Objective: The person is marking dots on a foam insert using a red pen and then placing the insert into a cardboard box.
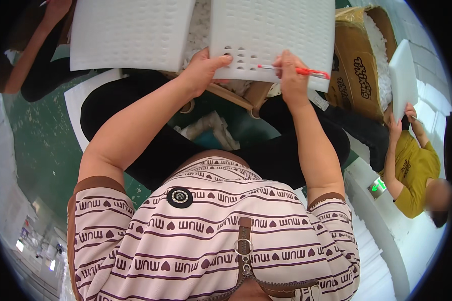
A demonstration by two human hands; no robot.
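Note:
A white foam sheet with rows of small half-round cut-outs lies in front of me. My left hand grips its near left edge, thumb on top and fingers underneath. Close to that thumb, several cut-outs show as dark open holes, while most of the others are still white. In my right hand is a red pen, held low over the near part of the sheet. Its thin tip points left toward the open holes; whether it touches the foam I cannot tell.
Another white foam sheet lies to the left, with white foam bits in the gap between. At right stands a cardboard box of white bits. Beyond it, a person in a yellow-green shirt holds a white sheet. Another person's arm shows far left.

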